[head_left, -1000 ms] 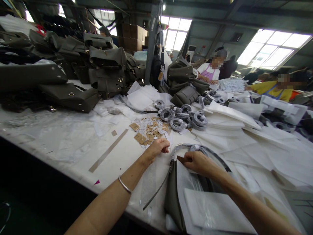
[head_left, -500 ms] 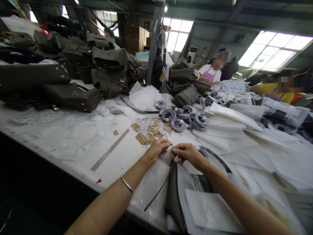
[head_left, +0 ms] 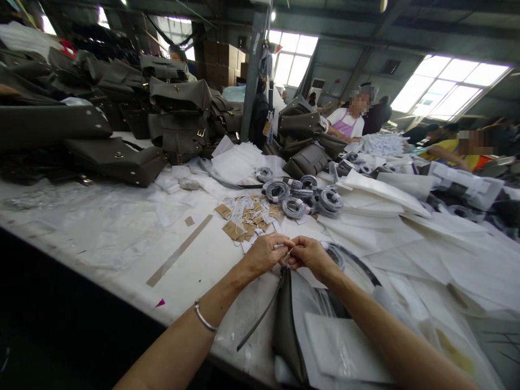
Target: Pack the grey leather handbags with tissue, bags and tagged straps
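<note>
My left hand and my right hand meet fingertip to fingertip, both pinched closed. Between them shows a bit of the pale string of a hang tag; the tag itself is mostly hidden by the fingers. Just below the hands stands a dark olive leather bag, with a thin strap hanging down its left side. A white wrapped sheet covers part of the bag's front. Beyond my left hand lies a pile of brown hang tags with white strings.
Coiled straps in clear wrap lie past the tags. White sheets spread over the right side of the table. Finished-looking olive bags are stacked at the back left, near a post. A co-worker in a purple apron stands beyond.
My left hand has moved right and closed in against my right hand. The brown tag seen at my right fingers is now largely hidden. The view has shifted slightly.
</note>
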Available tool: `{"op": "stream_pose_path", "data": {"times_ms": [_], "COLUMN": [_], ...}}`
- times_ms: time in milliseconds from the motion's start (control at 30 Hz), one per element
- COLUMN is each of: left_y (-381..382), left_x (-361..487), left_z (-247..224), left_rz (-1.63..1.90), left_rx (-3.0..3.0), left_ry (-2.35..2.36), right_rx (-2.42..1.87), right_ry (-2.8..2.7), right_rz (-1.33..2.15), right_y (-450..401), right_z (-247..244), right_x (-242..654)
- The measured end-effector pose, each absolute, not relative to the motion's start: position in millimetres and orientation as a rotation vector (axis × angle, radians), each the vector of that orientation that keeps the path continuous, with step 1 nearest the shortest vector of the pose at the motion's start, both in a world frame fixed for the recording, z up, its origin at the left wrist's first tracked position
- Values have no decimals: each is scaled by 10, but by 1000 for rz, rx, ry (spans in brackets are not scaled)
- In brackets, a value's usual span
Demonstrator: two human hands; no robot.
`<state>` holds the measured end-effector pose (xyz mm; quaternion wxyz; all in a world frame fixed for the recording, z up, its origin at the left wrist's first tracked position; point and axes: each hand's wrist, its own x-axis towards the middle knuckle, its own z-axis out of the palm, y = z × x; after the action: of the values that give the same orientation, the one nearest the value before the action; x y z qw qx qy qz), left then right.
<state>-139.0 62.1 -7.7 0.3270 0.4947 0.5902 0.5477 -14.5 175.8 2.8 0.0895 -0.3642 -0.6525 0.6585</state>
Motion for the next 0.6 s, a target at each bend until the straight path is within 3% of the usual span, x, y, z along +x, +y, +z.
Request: {"op": "stream_pose_path", "data": {"times_ms": [167,400,600], "left_y": [660,648,593], "left_x": [-1457,-1575,-1525], "left_z": [-137,-32,36], "left_rz": [1404,1541,1769], "left_rx": [1000,1063,1108], "left_ry": [1722,1889,1386], "right_rx": [-988,-1035,-1004], "right_ry": [-1822,-2130,-2227], "right_rz": [2044,1707,1690], "right_y": [1739,1787,1813], "right_z": [71,197,182], "right_x": [-134,-95,-82]}}
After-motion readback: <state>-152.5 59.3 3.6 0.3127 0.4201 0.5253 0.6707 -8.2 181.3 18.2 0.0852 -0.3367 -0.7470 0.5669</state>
